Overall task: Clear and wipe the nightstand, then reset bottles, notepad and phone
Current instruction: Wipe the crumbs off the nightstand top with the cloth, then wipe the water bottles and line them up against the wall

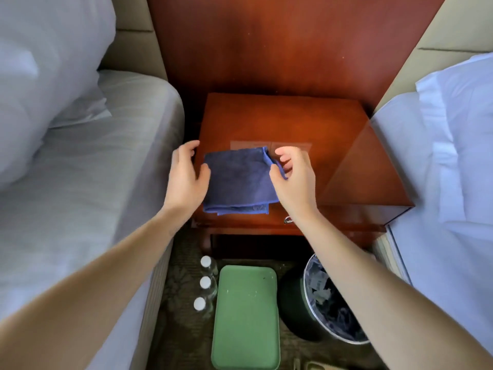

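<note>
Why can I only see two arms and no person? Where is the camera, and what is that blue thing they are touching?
The camera sits on the person's head and looks down, so you see their arms reaching out just as they see them. There is only this one picture.

The wooden piece in the middle is a nightstand, standing between two beds. On it lies a folded blue cloth, which is for wiping the top. The right hand pinches the cloth's right edge. The left hand is loose beside the left edge, with its thumb at the cloth.

On the floor below stand three bottles with white caps, next to a green tray and a bin with a liner in it.
</note>
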